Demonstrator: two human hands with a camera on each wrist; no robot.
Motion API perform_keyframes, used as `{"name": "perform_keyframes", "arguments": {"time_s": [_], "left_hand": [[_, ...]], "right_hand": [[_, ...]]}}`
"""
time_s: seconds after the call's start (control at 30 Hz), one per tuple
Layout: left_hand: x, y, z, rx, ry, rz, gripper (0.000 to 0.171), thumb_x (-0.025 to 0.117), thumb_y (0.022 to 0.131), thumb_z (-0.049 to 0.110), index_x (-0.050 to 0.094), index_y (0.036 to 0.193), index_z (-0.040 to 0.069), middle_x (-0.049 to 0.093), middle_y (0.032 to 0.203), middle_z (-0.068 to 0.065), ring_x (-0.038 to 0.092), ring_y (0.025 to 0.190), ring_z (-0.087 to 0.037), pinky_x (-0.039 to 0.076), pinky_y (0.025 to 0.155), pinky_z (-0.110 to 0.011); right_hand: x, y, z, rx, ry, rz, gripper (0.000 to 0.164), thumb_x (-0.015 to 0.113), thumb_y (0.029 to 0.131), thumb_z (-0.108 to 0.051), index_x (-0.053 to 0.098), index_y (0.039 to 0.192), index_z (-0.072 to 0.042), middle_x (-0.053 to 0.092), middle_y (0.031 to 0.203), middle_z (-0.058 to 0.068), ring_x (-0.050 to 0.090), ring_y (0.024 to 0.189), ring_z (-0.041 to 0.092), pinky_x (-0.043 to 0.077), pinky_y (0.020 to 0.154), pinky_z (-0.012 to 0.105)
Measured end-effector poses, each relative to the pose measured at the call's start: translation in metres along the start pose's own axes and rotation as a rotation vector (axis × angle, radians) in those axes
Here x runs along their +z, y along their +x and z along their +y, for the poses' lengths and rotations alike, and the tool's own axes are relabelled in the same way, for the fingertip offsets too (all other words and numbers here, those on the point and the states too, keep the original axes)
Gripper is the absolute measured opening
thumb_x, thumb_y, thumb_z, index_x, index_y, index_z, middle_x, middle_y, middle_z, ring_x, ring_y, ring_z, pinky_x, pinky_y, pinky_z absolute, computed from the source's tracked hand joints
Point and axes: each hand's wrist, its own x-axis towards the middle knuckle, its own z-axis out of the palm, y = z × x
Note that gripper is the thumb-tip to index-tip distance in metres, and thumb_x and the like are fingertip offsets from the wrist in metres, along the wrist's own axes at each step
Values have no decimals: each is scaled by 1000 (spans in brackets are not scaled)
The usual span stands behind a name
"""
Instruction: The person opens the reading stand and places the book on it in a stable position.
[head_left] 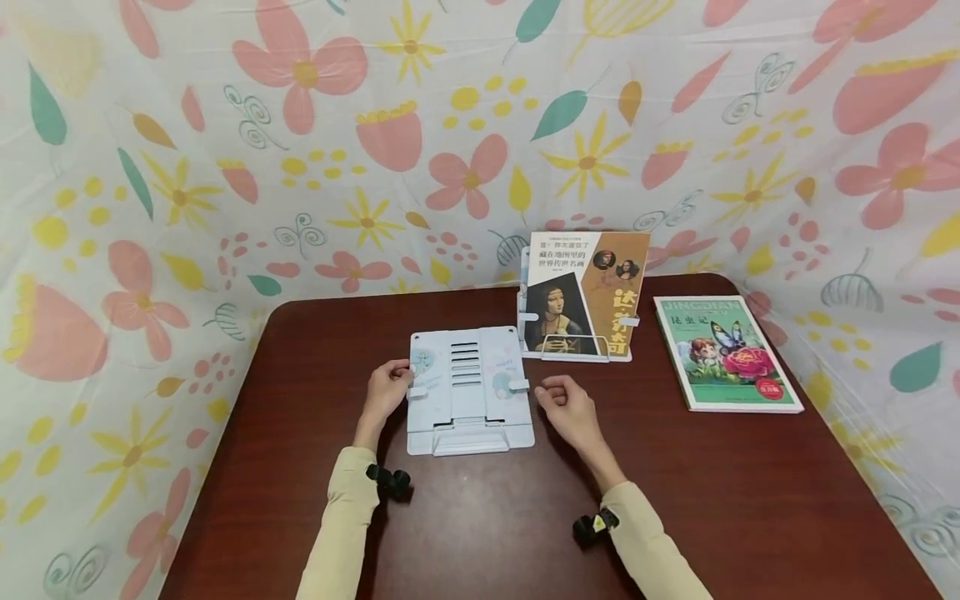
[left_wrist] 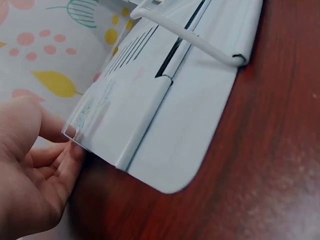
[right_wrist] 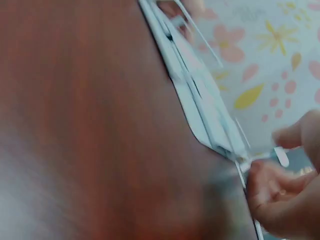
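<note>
Okay, my left hand (head_left: 387,388) pinches the stand (head_left: 468,392) at its left edge, right hand (head_left: 564,406) hangs relaxed beside its right clip; stand mid-counter (head_left: 315,500), long axis front-to-back, lip toward me.

Empty stand (head_left: 468,392) before book-holding stand (head_left: 577,354), second book (head_left: 723,354) rightward

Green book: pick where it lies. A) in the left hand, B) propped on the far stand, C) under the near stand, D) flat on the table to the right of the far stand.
D: the green book lies flat on the table, right of the far stand, which props up another book.
</note>
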Motion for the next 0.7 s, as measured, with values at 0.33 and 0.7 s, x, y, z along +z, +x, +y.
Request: {"name": "perform_keyframes", "arguments": {"time_s": [0.33,0.7], "left_hand": [[-6,0,7,17,-29,-8,32,57,101,13,62,128,-2,63,114,-18,59,100,-26,48,80,-29],[-15,-16,16,214,-136,94,22,59,98,4,65,119,0,65,110,-17,61,95,-20,46,80,-21]], "right_hand": [[8,32,-11,133,31,-144,42,57,102,-21,61,133,7,67,125,25,66,111,35,54,93,44],[6,39,-23,123,263,-71,32,57,102,-12,64,126,7,67,117,24,63,99,19,56,92,40]]}}
